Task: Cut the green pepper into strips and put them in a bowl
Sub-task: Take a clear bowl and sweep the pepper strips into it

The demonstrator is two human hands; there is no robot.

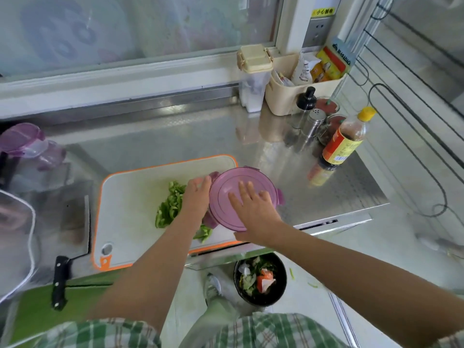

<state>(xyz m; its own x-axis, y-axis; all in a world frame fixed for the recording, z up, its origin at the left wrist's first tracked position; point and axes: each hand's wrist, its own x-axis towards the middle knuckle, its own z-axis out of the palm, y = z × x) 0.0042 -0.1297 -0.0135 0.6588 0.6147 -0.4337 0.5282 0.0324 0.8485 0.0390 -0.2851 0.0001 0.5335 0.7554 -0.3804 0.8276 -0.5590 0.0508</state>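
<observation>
Green pepper strips lie in a pile on the white, orange-edged cutting board, with a few more near its front edge. A round purple bowl with a clip-on lid sits tilted at the board's right end. My left hand holds the bowl's left side, between the bowl and the strips. My right hand lies flat on the lid with its fingers spread. The inside of the bowl is hidden by the lid.
A cleaver with a black handle lies left of the board on the steel counter. Bottles, shakers and a cream caddy crowd the back right. A purple container stands far left. A black bin of scraps sits on the floor below.
</observation>
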